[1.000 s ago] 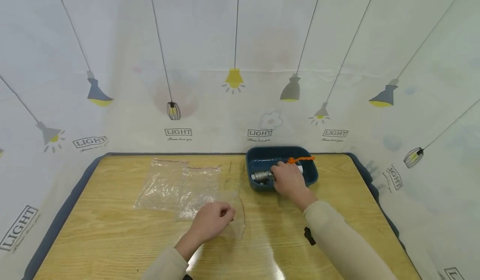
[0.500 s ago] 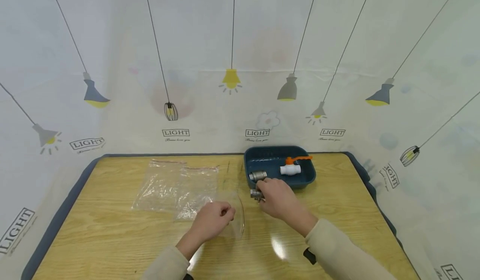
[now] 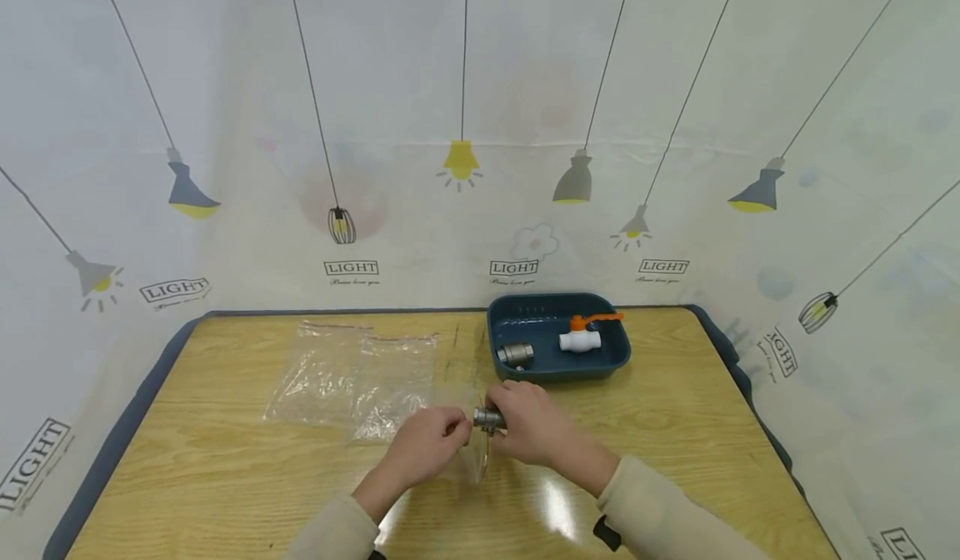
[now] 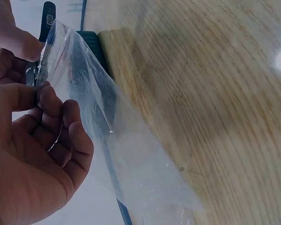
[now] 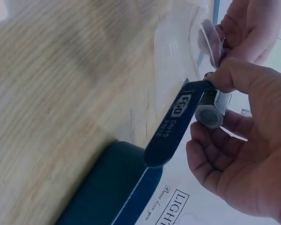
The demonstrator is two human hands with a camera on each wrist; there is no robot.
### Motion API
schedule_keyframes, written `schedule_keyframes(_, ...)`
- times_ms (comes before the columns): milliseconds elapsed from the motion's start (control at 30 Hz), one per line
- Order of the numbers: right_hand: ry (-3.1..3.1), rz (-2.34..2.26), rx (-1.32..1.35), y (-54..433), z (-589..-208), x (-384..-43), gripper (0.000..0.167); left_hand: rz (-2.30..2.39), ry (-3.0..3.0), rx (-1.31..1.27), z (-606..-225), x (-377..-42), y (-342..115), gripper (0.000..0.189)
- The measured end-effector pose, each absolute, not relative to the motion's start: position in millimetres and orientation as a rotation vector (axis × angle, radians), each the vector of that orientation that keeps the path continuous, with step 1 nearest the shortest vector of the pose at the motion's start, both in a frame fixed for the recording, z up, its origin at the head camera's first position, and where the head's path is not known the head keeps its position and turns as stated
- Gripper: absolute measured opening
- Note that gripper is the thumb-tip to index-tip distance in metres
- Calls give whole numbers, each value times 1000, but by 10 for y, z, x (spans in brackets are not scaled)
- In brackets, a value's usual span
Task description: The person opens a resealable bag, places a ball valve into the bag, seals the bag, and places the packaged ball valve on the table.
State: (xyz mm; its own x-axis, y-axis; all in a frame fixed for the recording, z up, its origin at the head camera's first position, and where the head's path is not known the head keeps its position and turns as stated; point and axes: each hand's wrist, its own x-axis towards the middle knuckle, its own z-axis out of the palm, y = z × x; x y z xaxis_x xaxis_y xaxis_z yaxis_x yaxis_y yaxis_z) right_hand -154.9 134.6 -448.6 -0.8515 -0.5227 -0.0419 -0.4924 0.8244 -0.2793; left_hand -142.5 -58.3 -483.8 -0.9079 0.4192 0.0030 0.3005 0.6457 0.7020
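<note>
My left hand pinches the mouth of a clear zip bag, which hangs down from the fingertips. My right hand grips a metal ball valve close to the bag's opening. In the right wrist view, the thumb and fingers hold the valve body, and its dark blue lever with white lettering sticks out toward the bin. The valve's far end overlaps the bag's edge there. The two hands are almost together above the table.
A dark blue bin stands at the back right. Inside lie a white ball valve with an orange lever and another metal valve. Two clear zip bags lie flat on the wooden table at the left. A printed curtain hangs behind.
My right hand has lifted the metal ball valve out of the bin and brought it left and nearer, up to the bag. My left hand has stayed in place, pinching the bag.
</note>
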Motion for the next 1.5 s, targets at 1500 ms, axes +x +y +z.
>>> schedule_keyframes(1500,2666,-753,-516,1282,-4559,-1552,9,923,2820,596,-4939,-1404,-599,28)
